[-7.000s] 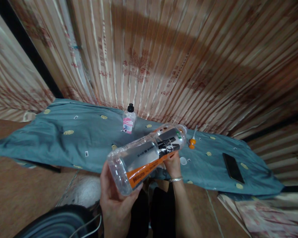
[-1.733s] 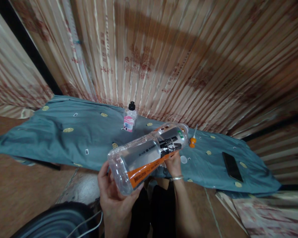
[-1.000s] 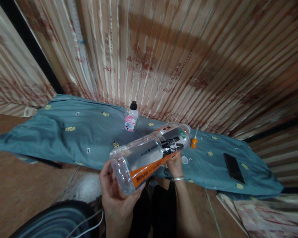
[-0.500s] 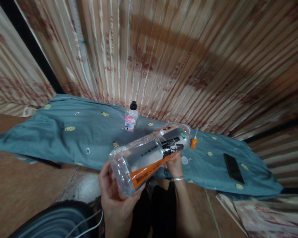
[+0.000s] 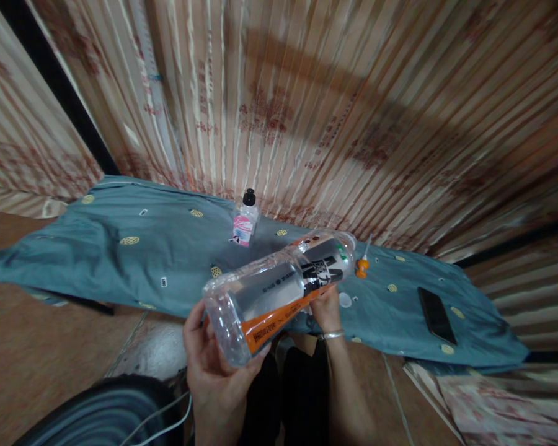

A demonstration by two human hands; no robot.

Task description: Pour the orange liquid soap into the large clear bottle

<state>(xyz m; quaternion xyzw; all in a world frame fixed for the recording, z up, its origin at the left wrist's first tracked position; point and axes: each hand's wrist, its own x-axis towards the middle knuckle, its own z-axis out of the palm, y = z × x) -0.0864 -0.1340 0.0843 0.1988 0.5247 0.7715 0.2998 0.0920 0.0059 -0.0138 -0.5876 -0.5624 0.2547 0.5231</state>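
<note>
A large clear plastic bottle [image 5: 274, 291] with an orange and black label is held tilted, base toward me and neck pointing away. My left hand [image 5: 214, 365] cups its base from below. My right hand [image 5: 325, 310], a bangle at the wrist, grips under the neck end. The bottle hovers over the near edge of a blue-grey cloth [image 5: 121, 260] spread on the floor.
On the cloth stand a small bottle with a black cap and pink label [image 5: 244, 220], an orange-tipped nozzle [image 5: 361, 265], a white cap [image 5: 345, 300] and a black phone [image 5: 436, 314]. Striped curtains [image 5: 307, 111] hang behind. A dark round object with a white cable [image 5: 102, 415] sits at lower left.
Almost nothing differs; the big bottle stays in both hands with only slight wobble, and the view shifts a little.
</note>
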